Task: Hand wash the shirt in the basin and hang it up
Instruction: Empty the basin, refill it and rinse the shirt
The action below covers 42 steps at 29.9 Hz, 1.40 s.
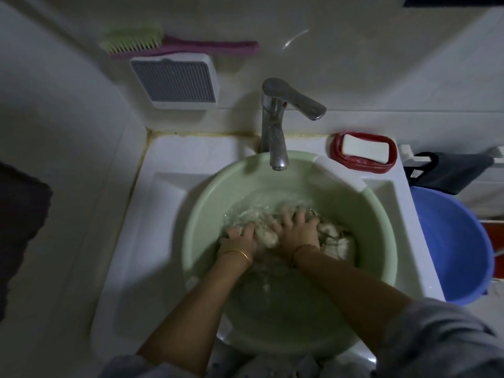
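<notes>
A pale green basin [207,197] sits in the white sink and holds water. A light, bunched shirt [336,244] lies wet in it, toward the far right side. My left hand [240,238] is in the water with fingers curled into the cloth at its left end. My right hand [298,227] lies on top of the bundle, fingers spread and bent over the fabric. The water around both hands is rippled and blurred, and part of the shirt is under the surface.
A chrome tap [275,124] stands over the basin's far rim. White soap in a red dish [364,154] sits on the sink's right corner. A blue bucket [458,246] stands to the right, with dark cloth above it. A brush [136,39] and a wall box hang behind.
</notes>
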Available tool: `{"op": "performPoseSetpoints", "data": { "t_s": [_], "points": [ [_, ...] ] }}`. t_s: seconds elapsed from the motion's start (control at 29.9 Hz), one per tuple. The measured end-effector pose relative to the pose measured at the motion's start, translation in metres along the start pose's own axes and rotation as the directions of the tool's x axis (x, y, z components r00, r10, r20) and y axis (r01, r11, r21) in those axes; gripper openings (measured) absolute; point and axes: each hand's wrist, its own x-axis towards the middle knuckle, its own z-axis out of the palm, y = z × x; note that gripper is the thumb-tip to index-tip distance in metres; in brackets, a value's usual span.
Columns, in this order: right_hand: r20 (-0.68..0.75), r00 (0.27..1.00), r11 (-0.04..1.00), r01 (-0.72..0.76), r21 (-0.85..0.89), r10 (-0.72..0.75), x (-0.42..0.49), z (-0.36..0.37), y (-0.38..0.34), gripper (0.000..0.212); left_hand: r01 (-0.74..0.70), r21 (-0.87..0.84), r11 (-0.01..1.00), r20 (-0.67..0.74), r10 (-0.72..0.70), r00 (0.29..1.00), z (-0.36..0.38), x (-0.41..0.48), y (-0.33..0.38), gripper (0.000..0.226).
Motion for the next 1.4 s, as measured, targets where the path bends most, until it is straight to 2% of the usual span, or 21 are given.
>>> {"op": "performPoseSetpoints", "data": {
  "t_s": [0.07,0.13,0.17,0.2,0.27,0.33,0.4,0.47,0.57,0.63,0.74,0.77,0.84,0.87,0.9,0.97,1.04,1.1,1.24,1.34,1.4],
  "points": [
    [-0.027,0.991,0.981,-0.123,0.151,0.128,0.008,-0.002,0.009,0.067,-0.054,-0.225,0.973,-0.053,0.043,0.998,-0.001,0.0,0.0,0.072],
    [-0.016,0.979,0.919,-0.187,0.347,0.205,0.009,0.0,0.009,0.074,-0.119,-0.592,0.797,-0.167,0.023,0.986,-0.006,-0.005,0.007,0.077],
    [0.003,0.973,0.866,-0.207,0.455,0.231,0.007,0.001,0.007,0.077,-0.09,-0.801,0.592,-0.16,-0.066,0.985,-0.01,-0.006,0.011,0.07],
    [0.019,0.966,0.78,-0.219,0.587,0.258,0.004,0.0,0.006,0.074,-0.034,-0.959,0.283,-0.08,-0.15,0.986,-0.017,-0.007,0.015,0.057],
    [0.03,0.951,0.544,-0.201,0.815,0.306,-0.005,-0.007,0.008,0.056,0.134,-0.967,-0.219,0.156,-0.087,0.984,-0.032,-0.004,0.02,0.029],
    [-0.052,0.948,0.461,-0.104,0.881,0.314,-0.022,-0.02,0.009,0.041,0.238,-0.884,-0.403,0.246,0.033,0.969,-0.042,-0.008,0.028,0.037],
    [-0.251,0.926,0.5,0.082,0.862,0.281,-0.046,-0.034,0.003,0.035,0.228,-0.89,-0.395,0.233,0.037,0.972,-0.046,-0.019,0.04,0.053],
    [-0.379,0.899,0.595,0.184,0.782,0.22,-0.065,-0.051,-0.004,0.034,0.248,-0.938,-0.241,0.245,0.044,0.969,-0.043,-0.038,0.044,0.049],
    [-0.363,0.916,0.702,0.144,0.697,0.172,-0.066,-0.066,-0.005,0.044,0.226,-0.967,-0.119,0.235,-0.066,0.97,-0.028,-0.053,0.036,0.042],
    [-0.327,0.923,0.725,0.084,0.683,0.201,-0.06,-0.069,-0.004,0.044,0.216,-0.967,-0.137,0.217,0.011,0.976,-0.032,-0.062,0.044,0.04],
    [-0.266,0.924,0.705,-0.004,0.709,0.273,-0.047,-0.067,0.004,0.037,0.332,-0.882,-0.334,0.33,0.066,0.942,-0.046,-0.058,0.061,0.041],
    [-0.231,0.931,0.711,-0.041,0.702,0.282,-0.041,-0.062,0.01,0.036,0.307,-0.929,-0.206,0.3,0.061,0.952,-0.045,-0.053,0.062,0.037],
    [-0.142,0.949,0.751,-0.126,0.648,0.281,-0.027,-0.051,0.025,0.035,0.084,-0.943,0.321,0.067,-0.064,0.996,-0.042,-0.045,0.052,0.03],
    [-0.098,0.954,0.768,-0.163,0.62,0.282,-0.021,-0.044,0.031,0.032,-0.042,-0.817,0.576,-0.162,-0.16,0.974,-0.042,-0.042,0.041,0.027],
    [-0.074,0.955,0.786,-0.19,0.589,0.287,-0.017,-0.038,0.034,0.028,-0.127,-0.675,0.727,-0.363,-0.177,0.915,-0.043,-0.038,0.032,0.02],
    [-0.071,0.949,0.839,-0.235,0.49,0.307,-0.009,-0.028,0.03,0.033,-0.175,-0.478,0.861,-0.474,-0.085,0.877,-0.043,-0.035,0.018,0.032],
    [-0.061,0.952,0.893,-0.257,0.37,0.299,-0.005,-0.021,0.016,0.05,-0.074,-0.143,0.987,-0.308,0.027,0.951,-0.032,-0.028,0.015,0.075],
    [-0.028,0.977,0.943,-0.196,0.27,0.211,-0.002,-0.011,-0.003,0.061,-0.021,0.155,0.988,-0.151,0.045,0.988,-0.015,-0.022,0.016,0.096],
    [-0.037,0.994,0.994,0.104,0.021,-0.104,0.003,0.011,-0.014,0.067,0.033,0.231,0.972,-0.046,-0.023,0.999,0.011,-0.006,0.013,0.101],
    [-0.066,0.995,0.993,-0.064,0.095,0.07,0.012,0.007,0.004,0.06,0.002,0.084,0.996,-0.07,0.004,0.998,0.005,-0.004,0.008,0.069],
    [-0.081,0.972,0.932,-0.184,0.311,0.219,0.013,0.0,0.005,0.056,-0.024,-0.373,0.927,-0.149,-0.034,0.988,-0.001,0.003,0.011,0.037]
  ]
}}
